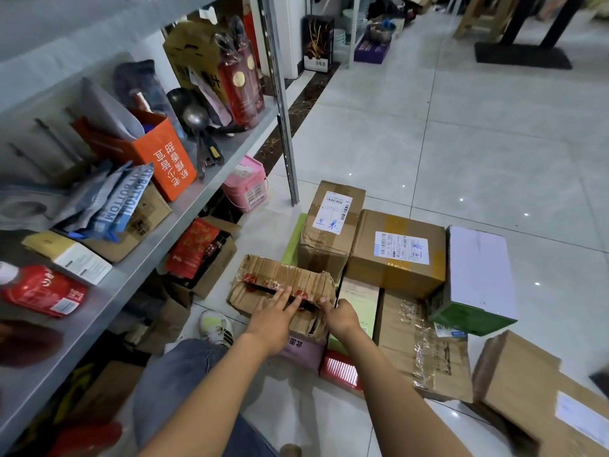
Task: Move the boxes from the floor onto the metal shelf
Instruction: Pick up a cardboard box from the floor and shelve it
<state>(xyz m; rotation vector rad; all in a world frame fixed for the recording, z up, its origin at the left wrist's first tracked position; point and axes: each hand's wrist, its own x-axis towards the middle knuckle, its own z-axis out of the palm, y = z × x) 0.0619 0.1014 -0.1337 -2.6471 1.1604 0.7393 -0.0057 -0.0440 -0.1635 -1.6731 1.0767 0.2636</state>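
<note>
Boxes sit in a loose cluster on the pale glossy tile floor (461,127), just beside a metal shelf (184,209) on the person's left. The person crouches and reaches both bare hands to the nearest one, a crumpled box (280,285) of ribbed brown cardboard wrapped in clear tape. Left hand (275,316) lies flat on its top with fingers straight, gripping nothing. Right hand (341,315) rests at the box's right edge with fingers curled loosely; whether it has a real hold cannot be told. This box rests on a pink carton (303,351), not on the tile itself. Its walls look soft and dented, so it would likely flex under a squeeze; holding it from beneath at both ends seems safer than pinching the top, and the tape may be slick. It looks small and probably light. Behind it stand two firmer taped boxes with white labels, a tall box (333,225) and a wide box (398,252), and a white and green carton (478,278) stands to their right. The shelf's grey steel tiers are smooth and already crowded with packets, bottles and an orange box (161,153).
</note>
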